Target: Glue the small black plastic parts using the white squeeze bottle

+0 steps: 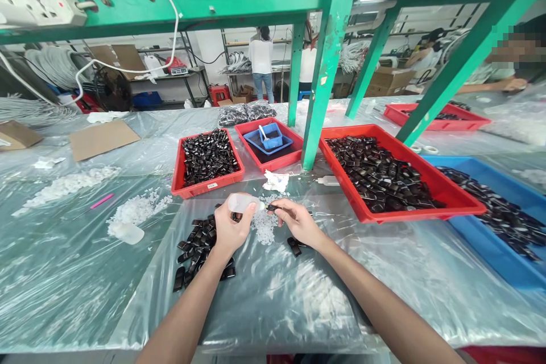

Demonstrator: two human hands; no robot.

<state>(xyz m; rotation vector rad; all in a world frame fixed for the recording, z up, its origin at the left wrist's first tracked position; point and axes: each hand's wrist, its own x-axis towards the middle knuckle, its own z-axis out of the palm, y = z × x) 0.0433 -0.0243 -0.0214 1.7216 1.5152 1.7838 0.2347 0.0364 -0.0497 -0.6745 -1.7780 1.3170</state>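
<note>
My left hand [232,226] is wrapped round a translucent white squeeze bottle [243,203], held on its side with its nozzle pointing right. Its tip meets, or nearly meets, a small black plastic part [272,207] pinched in the fingertips of my right hand [298,220]. Beneath both hands lies a scatter of small whitish translucent pieces [265,232]. A loose pile of black parts [198,244] sits under and beside my left wrist. A couple more black parts [294,246] rest just below my right hand.
Red trays [209,186] [371,218] of black parts stand ahead, beside a green post [322,68]. A blue tray [482,239] is at the right. A pink pen-like tool [102,201] and another white bottle [128,233] lie left. A co-worker's hand [514,85] shows far right.
</note>
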